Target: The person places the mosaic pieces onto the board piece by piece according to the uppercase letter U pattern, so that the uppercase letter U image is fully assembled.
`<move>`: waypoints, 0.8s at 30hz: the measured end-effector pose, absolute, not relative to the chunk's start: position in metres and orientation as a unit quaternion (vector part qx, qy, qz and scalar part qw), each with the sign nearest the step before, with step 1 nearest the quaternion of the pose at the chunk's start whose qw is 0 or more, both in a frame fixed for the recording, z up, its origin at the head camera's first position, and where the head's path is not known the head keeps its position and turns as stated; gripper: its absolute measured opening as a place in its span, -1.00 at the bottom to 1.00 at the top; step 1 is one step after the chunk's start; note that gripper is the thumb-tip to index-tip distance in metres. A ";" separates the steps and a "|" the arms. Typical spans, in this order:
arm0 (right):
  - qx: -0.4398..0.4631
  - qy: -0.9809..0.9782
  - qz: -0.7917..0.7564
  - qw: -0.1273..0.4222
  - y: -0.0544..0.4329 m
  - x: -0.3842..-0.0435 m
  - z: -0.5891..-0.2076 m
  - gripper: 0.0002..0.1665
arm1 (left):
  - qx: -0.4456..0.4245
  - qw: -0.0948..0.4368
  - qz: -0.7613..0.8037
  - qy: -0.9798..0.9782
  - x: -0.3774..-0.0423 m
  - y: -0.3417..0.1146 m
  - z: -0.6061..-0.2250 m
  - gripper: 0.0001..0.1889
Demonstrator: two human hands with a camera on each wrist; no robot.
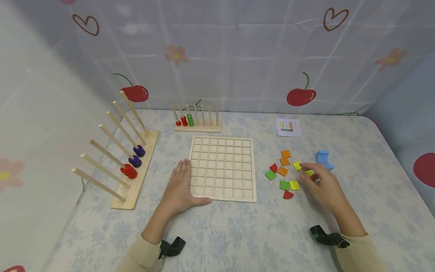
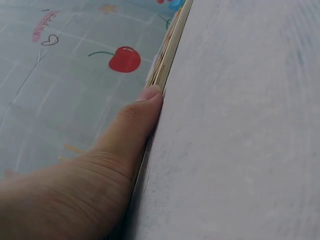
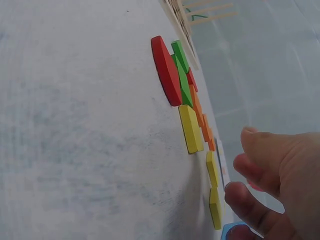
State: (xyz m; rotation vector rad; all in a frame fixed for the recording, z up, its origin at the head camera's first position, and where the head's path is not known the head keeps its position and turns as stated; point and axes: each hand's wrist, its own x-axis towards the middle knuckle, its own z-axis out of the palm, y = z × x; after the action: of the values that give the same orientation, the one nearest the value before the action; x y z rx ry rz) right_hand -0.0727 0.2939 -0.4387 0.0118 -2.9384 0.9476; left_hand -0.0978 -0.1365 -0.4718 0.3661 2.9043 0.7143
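My left hand (image 1: 180,189) lies with straight fingers along the left edge of a wooden grid board (image 1: 221,166), the thumb stretched along its front edge. In the left wrist view the thumb (image 2: 132,120) presses against the board's side. My right hand (image 1: 321,185) hovers over the loose tiles, fingers loosely bent and nothing between them. Close to its fingertips lie yellow square tiles (image 1: 309,173), also seen in the right wrist view as a yellow tile (image 3: 215,207). Around them are orange tiles (image 1: 283,171), green tiles (image 1: 284,185) and red quarter-round tiles (image 1: 288,195).
A blue curved block (image 1: 323,158) sits just beyond the right hand. At the back right lies a pattern card (image 1: 289,127). A large peg rack with rings (image 1: 146,166) stands on the left, and a small peg rack with beads (image 1: 197,128) behind the board.
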 end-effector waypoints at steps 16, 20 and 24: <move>0.078 -0.945 0.317 0.008 0.302 -0.067 -0.459 -0.66 | 0.120 0.054 0.233 0.964 -0.098 -0.136 -0.476 0.61; 0.096 -0.943 0.317 -0.005 0.302 -0.067 -0.458 -0.67 | 0.118 0.052 0.231 0.964 -0.099 -0.135 -0.477 0.61; 0.112 -0.940 0.321 -0.010 0.303 -0.067 -0.457 -0.69 | 0.118 0.047 0.227 0.966 -0.099 -0.134 -0.477 0.61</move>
State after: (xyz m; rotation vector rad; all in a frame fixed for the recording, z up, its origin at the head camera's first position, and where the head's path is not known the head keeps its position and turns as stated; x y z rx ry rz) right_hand -0.0671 0.3025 -0.4571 0.3556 -2.9740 1.0148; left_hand -0.0995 -0.1344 -0.4774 0.3606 2.9452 0.6919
